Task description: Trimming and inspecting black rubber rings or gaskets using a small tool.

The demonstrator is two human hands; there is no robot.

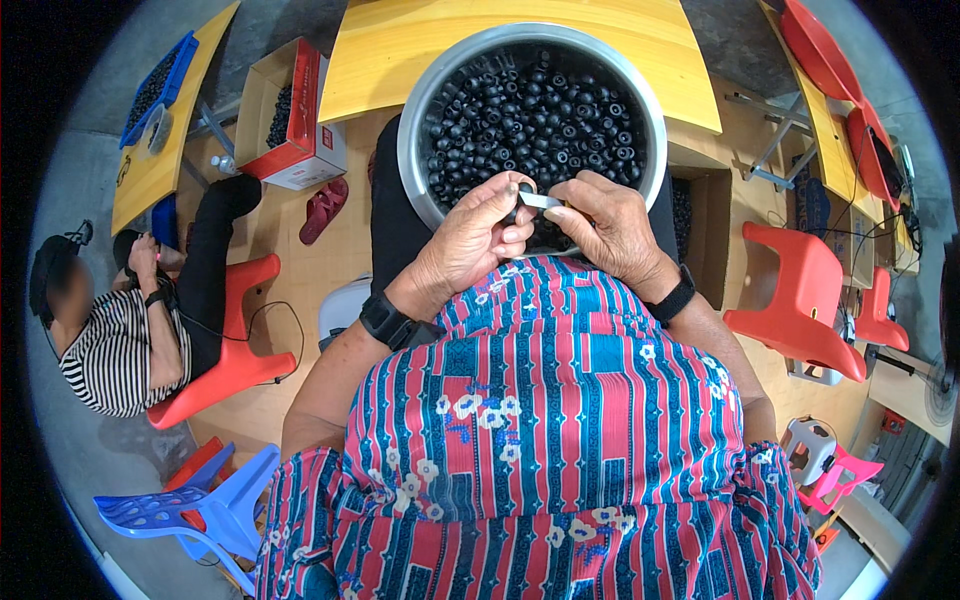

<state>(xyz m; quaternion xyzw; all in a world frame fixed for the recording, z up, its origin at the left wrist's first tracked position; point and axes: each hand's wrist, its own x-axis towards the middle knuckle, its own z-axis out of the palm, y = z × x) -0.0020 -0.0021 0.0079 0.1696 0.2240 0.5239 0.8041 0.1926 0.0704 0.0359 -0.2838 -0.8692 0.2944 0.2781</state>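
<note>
Close in front of my body, my left hand (pixel 470 230) is closed, pinching a small black part (pixel 523 192) between thumb and fingers. My right hand (pixel 615 222) grips a short, flat, pale blade-like strip (pixel 541 200). The strip's left end meets the black part; its exact kind cannot be made out. Both hands are over the near rim of a large round metal basin (pixel 407 150). Many small, round, hollow black parts (pixel 530 115) fill the basin.
A yellow table (pixel 370 50) stands beyond the basin. To the left are an open carton (pixel 318 155) of black parts, a red slipper (pixel 323 210) and a seated person (pixel 130 350). Red stools (pixel 790 290) stand at right; a blue chair (pixel 220 510) is at lower left.
</note>
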